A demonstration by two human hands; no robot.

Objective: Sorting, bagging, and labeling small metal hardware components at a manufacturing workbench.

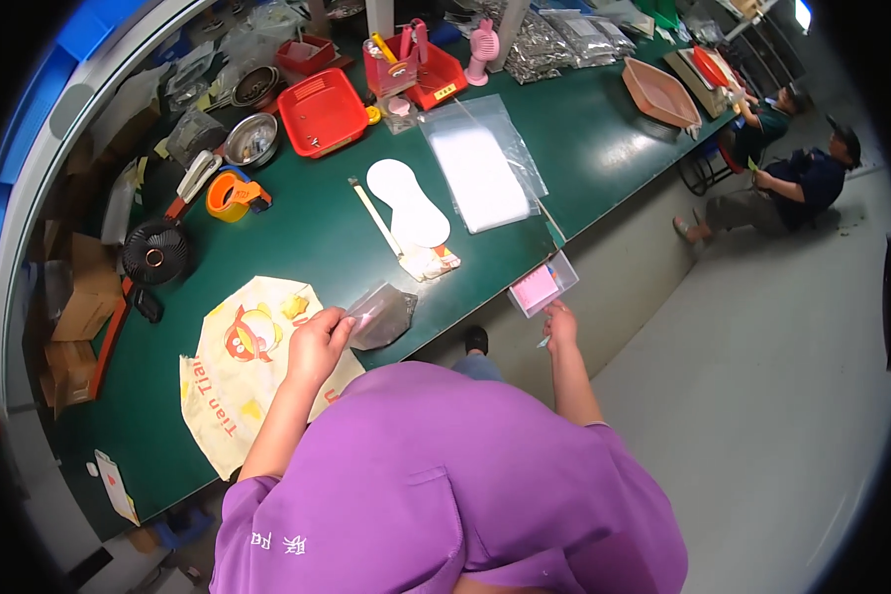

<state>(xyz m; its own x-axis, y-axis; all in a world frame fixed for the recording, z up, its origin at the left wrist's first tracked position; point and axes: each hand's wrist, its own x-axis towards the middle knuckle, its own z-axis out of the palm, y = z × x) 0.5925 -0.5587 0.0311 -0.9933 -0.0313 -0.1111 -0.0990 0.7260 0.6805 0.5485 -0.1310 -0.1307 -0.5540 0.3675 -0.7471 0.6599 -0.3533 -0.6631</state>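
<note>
My left hand (319,345) pinches the edge of a clear plastic bag (384,322) with dark contents, over the near edge of the green table. Under that forearm lies a cream cloth piece (257,346) printed with a cartoon bird and lettering. My right hand (561,325) is closed at the front of a small open drawer (565,268) under the table edge. A thin pale-blue bit shows below its fingers, too small to name. Inside the drawer sits a pink pad (536,288).
White figure-eight cards (407,203), a thin stick (374,216) and plastic sheets (480,163) lie ahead. Farther off stand a red tray (322,112), a metal bowl (251,140), an orange tape dispenser (236,195) and a black fan (155,251). Two people sit at far right.
</note>
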